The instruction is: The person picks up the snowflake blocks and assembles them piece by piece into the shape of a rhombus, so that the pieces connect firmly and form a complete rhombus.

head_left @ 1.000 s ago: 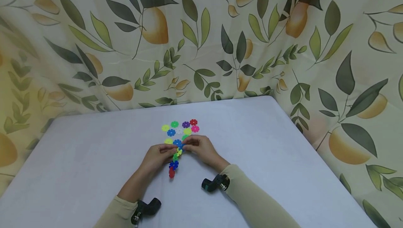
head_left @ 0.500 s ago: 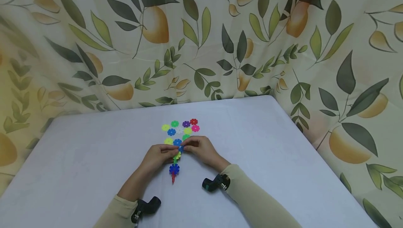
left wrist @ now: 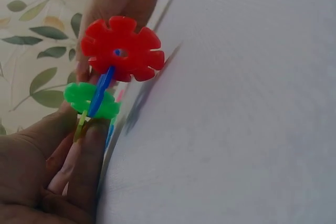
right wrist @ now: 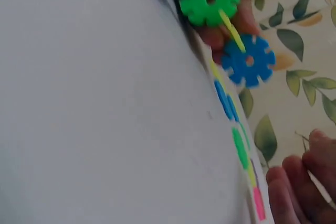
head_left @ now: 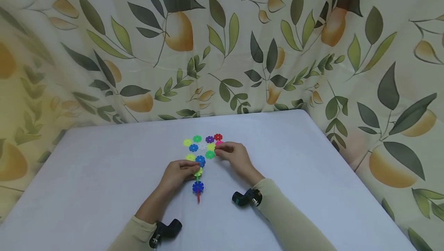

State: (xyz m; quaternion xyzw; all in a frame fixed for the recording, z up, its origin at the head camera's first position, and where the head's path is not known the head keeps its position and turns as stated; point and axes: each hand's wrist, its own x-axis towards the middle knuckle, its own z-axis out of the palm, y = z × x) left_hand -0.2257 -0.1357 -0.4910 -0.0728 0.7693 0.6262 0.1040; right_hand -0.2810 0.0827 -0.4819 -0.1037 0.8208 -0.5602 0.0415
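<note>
My left hand (head_left: 178, 174) pinches a chain of slotted, flower-shaped plastic discs, held above the table. In the left wrist view the chain has a red disc (left wrist: 123, 48), a dark blue disc (left wrist: 100, 95), a green disc (left wrist: 81, 95) and a yellow disc (left wrist: 80, 126) near my fingertips. A light blue disc (right wrist: 249, 61) forms its far end in the right wrist view. Apart from the chain, my right hand (head_left: 237, 160) hovers by the loose green disc (head_left: 210, 154) and the partly hidden pink disc (head_left: 219, 143). Nothing shows between its loosely bent fingers.
Several loose discs lie in a cluster beyond the hands, among them a red one (head_left: 218, 137), a purple one (head_left: 209, 139) and a blue one (head_left: 193, 148). A white cloth covers the table (head_left: 114, 174). A patterned curtain (head_left: 229, 62) hangs behind it.
My right hand has left the light blue end of the chain and moved up and right to the loose discs. The left hand keeps its hold; the head view has shifted slightly.
</note>
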